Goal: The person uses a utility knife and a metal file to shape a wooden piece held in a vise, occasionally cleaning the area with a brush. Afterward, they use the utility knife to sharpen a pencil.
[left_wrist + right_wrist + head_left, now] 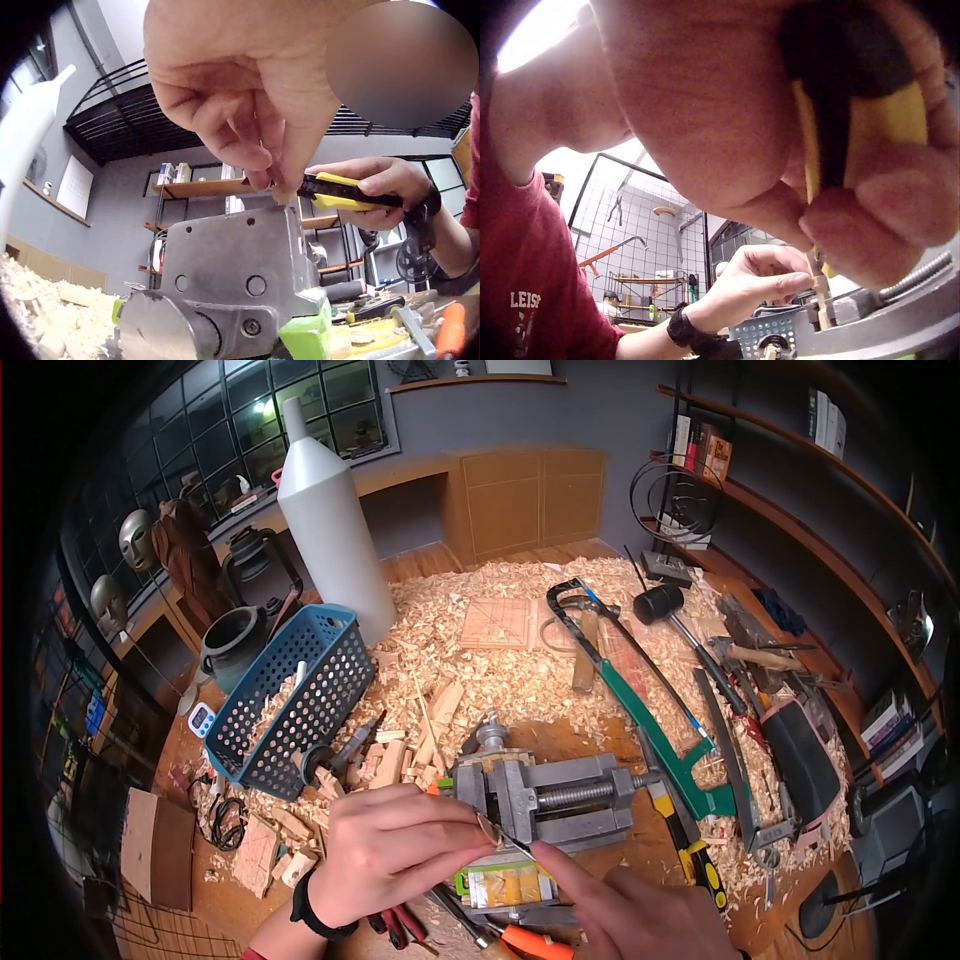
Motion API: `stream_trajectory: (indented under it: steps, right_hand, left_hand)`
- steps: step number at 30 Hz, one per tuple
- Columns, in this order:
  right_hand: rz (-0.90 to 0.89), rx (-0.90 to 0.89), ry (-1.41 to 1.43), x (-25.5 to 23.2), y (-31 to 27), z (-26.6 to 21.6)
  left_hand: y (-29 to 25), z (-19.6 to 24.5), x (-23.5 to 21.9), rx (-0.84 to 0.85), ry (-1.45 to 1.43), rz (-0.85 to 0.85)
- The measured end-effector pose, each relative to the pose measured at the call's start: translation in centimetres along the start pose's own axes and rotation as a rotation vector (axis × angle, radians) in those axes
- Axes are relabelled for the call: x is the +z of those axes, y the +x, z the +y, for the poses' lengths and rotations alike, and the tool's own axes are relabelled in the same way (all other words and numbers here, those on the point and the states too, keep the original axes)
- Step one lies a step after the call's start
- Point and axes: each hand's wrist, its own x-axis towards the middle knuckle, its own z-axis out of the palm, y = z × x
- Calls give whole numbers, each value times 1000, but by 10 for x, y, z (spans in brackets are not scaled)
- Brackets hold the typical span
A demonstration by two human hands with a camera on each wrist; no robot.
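Observation:
My left hand (410,840) pinches a small pale piece of wood (822,296) between thumb and fingertips, right over the grey metal vise (575,800). In my right hand (640,910) is a knife with a yellow-and-black handle (349,193), gripped with the fingers wrapped round it. In the head view its narrow blade (519,849) points up and left at the wood, close to the left fingertips, with the right index finger stretched along it. The handle is mostly hidden by the right hand there, but shows in both wrist views.
Wood shavings (430,610) cover much of the table. A blue perforated basket (300,710) stands left, before a tall white bottle (335,510). A green hacksaw (640,710) and a black mallet (660,605) lie right. An orange-handled tool (538,942) lies near the front edge.

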Motion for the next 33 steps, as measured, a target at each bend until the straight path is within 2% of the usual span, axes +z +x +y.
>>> stream_trajectory:
  steps: [12, 33]
  right_hand:
    - [-17, -5, -8, -2, 1, 3]
    - [-35, -21, 13, 2, 2, 9]
  left_hand:
    - [2, 2, -4, 9, -15, -47]
    - [1, 3, -1, -9, 20, 3]
